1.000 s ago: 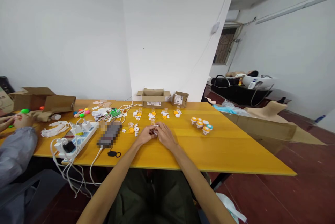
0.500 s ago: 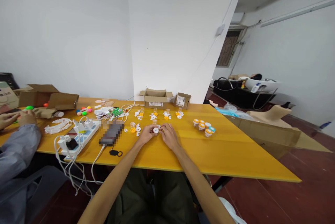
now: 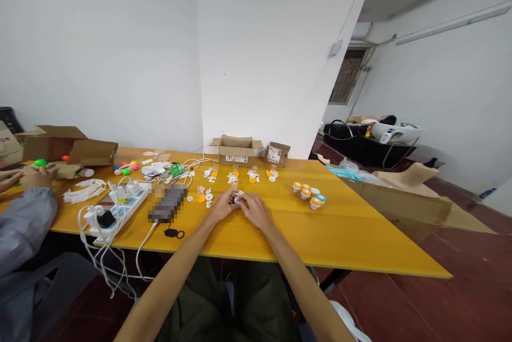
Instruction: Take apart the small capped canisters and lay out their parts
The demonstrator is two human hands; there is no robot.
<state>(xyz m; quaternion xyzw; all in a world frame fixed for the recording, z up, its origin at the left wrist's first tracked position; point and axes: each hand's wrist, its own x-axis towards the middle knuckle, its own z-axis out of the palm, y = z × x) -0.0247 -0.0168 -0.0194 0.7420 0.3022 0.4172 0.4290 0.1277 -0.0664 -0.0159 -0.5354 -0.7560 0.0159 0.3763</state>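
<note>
Head view: on the counter, left hand and right hand are pinching inward, capped cups are standing rightward, seemingly done, loose part sets are lying unassembled, and white disc is sitting gripped between both.

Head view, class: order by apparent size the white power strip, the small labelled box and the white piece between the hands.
1. White power strip
2. Small labelled box
3. White piece, partly hidden, but clearly smallest
</note>
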